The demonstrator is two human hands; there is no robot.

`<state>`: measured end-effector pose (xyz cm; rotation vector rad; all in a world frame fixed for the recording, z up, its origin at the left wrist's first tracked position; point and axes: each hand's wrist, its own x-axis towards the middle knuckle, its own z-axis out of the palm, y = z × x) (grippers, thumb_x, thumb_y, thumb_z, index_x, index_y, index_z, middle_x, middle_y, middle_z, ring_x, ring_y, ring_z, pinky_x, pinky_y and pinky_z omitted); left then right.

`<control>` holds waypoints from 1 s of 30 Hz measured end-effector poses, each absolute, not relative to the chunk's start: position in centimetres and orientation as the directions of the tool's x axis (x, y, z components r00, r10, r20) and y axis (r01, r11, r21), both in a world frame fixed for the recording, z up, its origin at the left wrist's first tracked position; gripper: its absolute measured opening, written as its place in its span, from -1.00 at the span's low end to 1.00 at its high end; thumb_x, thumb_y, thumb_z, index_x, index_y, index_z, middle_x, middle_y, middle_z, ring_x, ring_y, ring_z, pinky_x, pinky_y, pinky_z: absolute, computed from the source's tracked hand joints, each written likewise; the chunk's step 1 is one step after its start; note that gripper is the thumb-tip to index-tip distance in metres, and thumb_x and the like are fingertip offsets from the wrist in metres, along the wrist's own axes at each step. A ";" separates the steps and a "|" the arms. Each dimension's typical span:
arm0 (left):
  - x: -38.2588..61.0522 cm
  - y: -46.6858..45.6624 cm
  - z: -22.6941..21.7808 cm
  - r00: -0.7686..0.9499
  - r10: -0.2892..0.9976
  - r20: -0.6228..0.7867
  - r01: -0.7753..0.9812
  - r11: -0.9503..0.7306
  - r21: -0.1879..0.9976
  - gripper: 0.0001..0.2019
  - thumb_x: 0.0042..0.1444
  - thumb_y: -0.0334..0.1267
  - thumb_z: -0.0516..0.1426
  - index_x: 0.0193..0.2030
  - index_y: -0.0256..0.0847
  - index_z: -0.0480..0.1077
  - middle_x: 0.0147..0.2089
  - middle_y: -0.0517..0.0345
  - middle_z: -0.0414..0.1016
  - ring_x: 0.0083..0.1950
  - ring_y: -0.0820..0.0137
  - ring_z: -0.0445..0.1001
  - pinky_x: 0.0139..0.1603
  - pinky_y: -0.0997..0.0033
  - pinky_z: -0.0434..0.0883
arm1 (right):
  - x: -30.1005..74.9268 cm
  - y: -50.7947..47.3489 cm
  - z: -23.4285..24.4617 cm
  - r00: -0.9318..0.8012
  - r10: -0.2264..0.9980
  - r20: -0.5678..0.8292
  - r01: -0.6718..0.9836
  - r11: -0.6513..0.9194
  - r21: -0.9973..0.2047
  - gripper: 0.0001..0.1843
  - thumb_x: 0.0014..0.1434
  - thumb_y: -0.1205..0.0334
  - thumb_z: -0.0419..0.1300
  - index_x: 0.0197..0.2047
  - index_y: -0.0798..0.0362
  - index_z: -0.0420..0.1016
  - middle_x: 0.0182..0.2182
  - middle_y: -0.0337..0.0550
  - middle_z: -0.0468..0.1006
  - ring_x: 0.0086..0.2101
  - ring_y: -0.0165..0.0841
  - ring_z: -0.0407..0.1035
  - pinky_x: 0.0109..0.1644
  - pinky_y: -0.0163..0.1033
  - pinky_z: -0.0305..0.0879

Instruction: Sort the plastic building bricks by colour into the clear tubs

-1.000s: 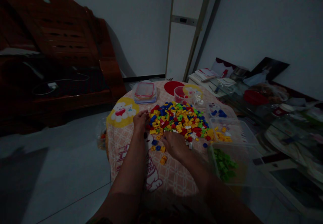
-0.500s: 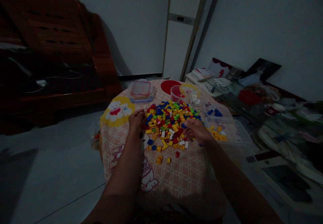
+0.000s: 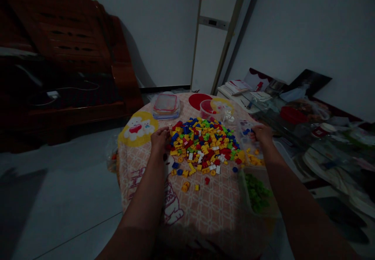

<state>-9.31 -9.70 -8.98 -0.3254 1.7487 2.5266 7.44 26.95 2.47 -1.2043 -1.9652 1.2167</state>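
Observation:
A heap of coloured toy bricks [image 3: 202, 142] covers the middle of the cloth-covered table [image 3: 211, 205]. My left hand [image 3: 159, 139] rests at the heap's left edge, fingers loosely bent and apart, with no brick visible in them. Over a small clear container [image 3: 242, 124] to the right is my right hand [image 3: 263, 134], its fingers pinched together around a blue toy brick [image 3: 252, 130]. Other blue bricks [image 3: 245, 131] lie in that container; the hand partly hides it. Nearer me, yellow bricks [image 3: 254, 159] sit in another clear container.
A clear box of green bricks [image 3: 256, 193] stands at the table's right, partly under my forearm. Behind the heap are a round clear tub [image 3: 207, 110], a bag of white pieces [image 3: 227, 115] and stacked lidded boxes [image 3: 165, 105]. A cluttered glass table [image 3: 275, 115] adjoins on the right.
My right hand has moved from the heap rightward to the small container, taking a blue brick along. The box of green bricks has come into view. My left hand stays put.

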 end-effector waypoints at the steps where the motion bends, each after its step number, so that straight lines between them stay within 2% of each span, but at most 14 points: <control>1: -9.3 -9.7 -9.0 -0.976 -0.079 -0.202 -0.161 -0.359 0.919 -0.75 -0.17 -0.34 0.23 -0.27 -0.26 0.56 -0.37 0.11 0.57 -0.32 0.42 0.55 -0.24 0.42 0.53 | 7.5 26.4 2.7 -0.473 0.881 0.031 0.413 0.252 -0.875 -0.78 0.10 0.34 0.26 -0.15 0.19 0.54 -0.65 -0.29 0.46 -0.69 -0.43 0.32 -0.61 -0.38 0.25; 3: -9.4 -9.6 -9.2 -0.976 -0.086 -0.201 -0.159 -0.351 0.923 -0.75 -0.16 -0.33 0.23 -0.26 -0.27 0.56 -0.36 0.10 0.58 -0.33 0.42 0.54 -0.22 0.40 0.53 | 7.7 23.8 3.0 -0.567 0.805 0.174 0.380 0.443 -0.812 -0.66 0.10 0.32 0.26 -0.03 0.17 0.58 -0.55 -0.23 0.55 -0.63 -0.41 0.38 -0.52 -0.35 0.30; 5: -9.4 -9.6 -9.3 -0.974 -0.096 -0.203 -0.159 -0.342 0.926 -0.74 -0.15 -0.33 0.23 -0.25 -0.27 0.57 -0.35 0.09 0.59 -0.34 0.43 0.52 -0.20 0.39 0.52 | 8.2 19.3 3.0 -0.754 0.584 0.299 0.240 0.670 -0.703 -0.67 0.16 0.25 0.23 -0.02 0.12 0.62 -0.42 -0.13 0.63 -0.48 -0.33 0.49 -0.36 -0.28 0.39; 7: -9.5 -9.6 -9.4 -0.975 -0.091 -0.205 -0.163 -0.339 0.927 -0.74 -0.13 -0.33 0.22 -0.23 -0.28 0.57 -0.35 0.09 0.58 -0.35 0.44 0.51 -0.22 0.42 0.50 | 8.8 13.7 2.3 -0.888 0.351 0.298 0.092 0.770 -0.632 -0.73 0.25 0.20 0.18 -0.07 0.08 0.65 -0.30 -0.09 0.68 -0.32 -0.28 0.55 -0.18 -0.25 0.42; 9: -9.6 -9.6 -9.4 -0.977 -0.081 -0.198 -0.160 -0.339 0.927 -0.73 -0.13 -0.33 0.20 -0.23 -0.29 0.57 -0.36 0.10 0.58 -0.35 0.45 0.51 -0.23 0.45 0.48 | 9.2 8.4 1.0 -0.959 0.171 0.226 0.016 0.830 -0.558 -0.75 0.32 0.23 0.15 -0.08 0.04 0.64 -0.16 -0.07 0.70 -0.20 -0.27 0.56 -0.06 -0.25 0.38; 11: -9.6 -9.6 -9.5 -0.979 -0.078 -0.190 -0.153 -0.341 0.928 -0.73 -0.13 -0.34 0.20 -0.23 -0.30 0.57 -0.37 0.10 0.58 -0.35 0.45 0.51 -0.24 0.45 0.48 | 9.4 4.3 -0.7 -0.994 0.074 0.081 0.026 0.876 -0.483 -0.78 0.35 0.25 0.14 -0.08 0.04 0.63 -0.13 -0.05 0.69 -0.14 -0.27 0.55 -0.04 -0.26 0.34; 14: -9.7 -9.6 -9.7 -0.979 -0.078 -0.186 -0.149 -0.344 0.927 -0.72 -0.13 -0.32 0.22 -0.22 -0.30 0.57 -0.36 0.10 0.58 -0.36 0.45 0.51 -0.26 0.45 0.48 | 9.5 1.0 -3.1 -0.997 -0.025 -0.077 0.005 0.928 -0.371 -0.80 0.38 0.17 0.17 -0.09 0.05 0.60 -0.12 -0.04 0.68 -0.08 -0.25 0.54 -0.04 -0.26 0.31; 18: -9.8 -9.5 -9.8 -0.978 -0.097 -0.184 -0.143 -0.330 0.933 -0.72 -0.13 -0.32 0.21 -0.22 -0.30 0.58 -0.37 0.09 0.59 -0.36 0.44 0.52 -0.27 0.46 0.48 | 9.6 -0.2 -4.4 -0.982 -0.089 -0.164 -0.050 0.972 -0.231 -0.78 0.37 0.14 0.20 -0.03 0.07 0.57 -0.07 0.04 0.66 -0.04 -0.20 0.53 -0.04 -0.23 0.33; 21: -9.7 -9.5 -9.6 -0.976 -0.097 -0.193 -0.152 -0.329 0.932 -0.74 -0.13 -0.33 0.21 -0.25 -0.29 0.58 -0.35 0.09 0.59 -0.32 0.42 0.54 -0.20 0.43 0.49 | 9.3 -0.3 -4.3 -0.976 -0.131 -0.176 -0.090 0.971 -0.224 -0.78 0.38 0.18 0.16 -0.05 0.07 0.58 -0.13 0.04 0.67 -0.09 -0.19 0.55 -0.09 -0.22 0.32; 24: -9.6 -9.5 -9.5 -0.977 -0.094 -0.193 -0.151 -0.339 0.929 -0.76 -0.13 -0.34 0.20 -0.26 -0.28 0.58 -0.35 0.09 0.58 -0.29 0.41 0.54 -0.16 0.41 0.50 | 9.2 -0.1 -4.0 -0.983 -0.101 -0.153 -0.046 0.944 -0.327 -0.83 0.33 0.20 0.19 -0.14 0.04 0.59 -0.20 -0.05 0.68 -0.15 -0.22 0.56 -0.14 -0.26 0.29; 28: -9.6 -9.5 -9.4 -0.976 -0.101 -0.193 -0.151 -0.325 0.933 -0.76 -0.12 -0.34 0.20 -0.26 -0.28 0.57 -0.35 0.10 0.58 -0.28 0.40 0.55 -0.17 0.41 0.50 | 10.4 1.1 -2.6 -0.997 0.053 -0.061 0.078 0.824 -0.562 -0.89 0.27 0.24 0.20 -0.23 0.00 0.57 -0.36 -0.21 0.65 -0.33 -0.35 0.49 -0.27 -0.34 0.21; 30: -9.6 -9.5 -9.4 -0.976 -0.105 -0.192 -0.151 -0.315 0.937 -0.76 -0.13 -0.35 0.19 -0.26 -0.28 0.57 -0.36 0.10 0.58 -0.29 0.40 0.55 -0.19 0.42 0.51 | 11.7 2.5 -1.4 -0.994 0.111 0.000 0.085 0.767 -0.636 -0.87 0.25 0.23 0.18 -0.27 -0.01 0.57 -0.46 -0.27 0.59 -0.43 -0.38 0.43 -0.34 -0.34 0.16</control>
